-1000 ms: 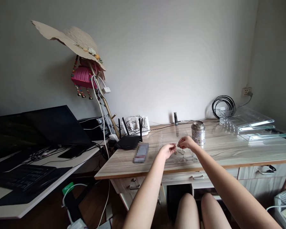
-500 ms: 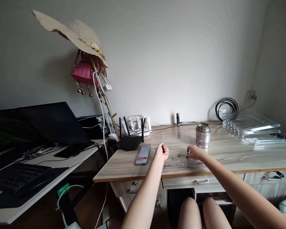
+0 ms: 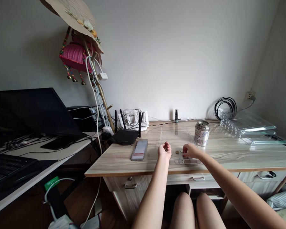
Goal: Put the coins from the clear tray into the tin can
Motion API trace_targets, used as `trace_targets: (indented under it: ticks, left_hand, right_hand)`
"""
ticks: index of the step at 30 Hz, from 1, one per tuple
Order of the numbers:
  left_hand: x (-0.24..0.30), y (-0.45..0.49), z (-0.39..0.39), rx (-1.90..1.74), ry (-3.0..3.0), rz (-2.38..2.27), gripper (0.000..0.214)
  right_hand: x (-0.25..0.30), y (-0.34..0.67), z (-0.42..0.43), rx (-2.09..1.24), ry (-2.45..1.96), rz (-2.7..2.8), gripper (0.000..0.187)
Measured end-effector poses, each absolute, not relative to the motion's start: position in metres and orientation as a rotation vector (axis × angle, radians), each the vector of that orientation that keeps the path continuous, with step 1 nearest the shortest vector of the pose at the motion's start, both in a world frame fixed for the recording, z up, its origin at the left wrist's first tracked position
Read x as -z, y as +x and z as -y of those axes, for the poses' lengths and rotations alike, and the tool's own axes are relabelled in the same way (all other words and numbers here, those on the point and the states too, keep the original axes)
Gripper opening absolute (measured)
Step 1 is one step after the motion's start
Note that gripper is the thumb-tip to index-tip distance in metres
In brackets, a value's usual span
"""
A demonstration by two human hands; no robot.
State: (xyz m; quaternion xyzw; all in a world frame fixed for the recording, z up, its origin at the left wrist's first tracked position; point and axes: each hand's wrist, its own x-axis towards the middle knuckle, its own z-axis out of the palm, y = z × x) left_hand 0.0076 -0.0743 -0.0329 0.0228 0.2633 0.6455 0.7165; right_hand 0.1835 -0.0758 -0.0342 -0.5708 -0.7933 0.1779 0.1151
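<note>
My left hand [image 3: 165, 150] is turned palm up with its fingers curled in over the tray's left side. Something small and dark shows inside it, too small to name. My right hand [image 3: 190, 150] points down, thumb and fingers pinched together low over the clear plastic tray [image 3: 173, 135]; whatever is between the fingertips is hidden. Beside the right fingertips lie a brass-coloured coin [image 3: 177, 152] and silvery coins. Several pale coins [image 3: 180, 161] also show along the tray's front edge. A patterned metal tin [image 3: 201, 133] stands upright just beyond my right hand.
A phone [image 3: 139, 150] lies left of the hands, with a black router [image 3: 125, 136] behind it. Clear stacked trays [image 3: 250, 125] and a coiled black cable [image 3: 225, 108] are at the right. A small dark bottle [image 3: 176, 115] stands by the wall. Wooden desk edge [image 3: 133, 174] in front.
The view has shifted slightly. My left hand has moved right, closer to my right hand, and turned its palm up more. My right hand remains low among the coins.
</note>
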Motion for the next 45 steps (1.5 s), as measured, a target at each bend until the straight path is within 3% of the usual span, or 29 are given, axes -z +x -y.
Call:
trace_targets:
  ticks: [6, 16, 22, 34, 45]
  left_hand:
    - [0.037, 0.011, 0.072, -1.461, 0.085, -0.612, 0.008]
    - [0.037, 0.014, 0.071, -1.424, 0.108, -0.652, 0.007]
    - [0.04, 0.016, 0.067, -1.401, 0.05, -0.709, 0.011]
    - [0.034, 0.013, 0.066, -1.397, 0.038, -0.624, 0.022]
    - [0.035, 0.012, 0.075, -1.352, 0.139, -0.543, 0.025]
  right_hand:
    - [0.033, 0.178, 0.058, -0.602, -1.754, 2.231, 0.039]
    - [0.028, 0.168, 0.045, -0.809, -1.895, 2.197, 0.02]
    - [0.009, 0.161, 0.054, -0.782, -1.849, 2.178, 0.013]
    - [-0.015, 0.152, 0.076, -0.577, -1.62, 2.238, 0.019]
    - [-0.001, 0.182, 0.091, -0.947, -1.771, 2.504, 0.018]
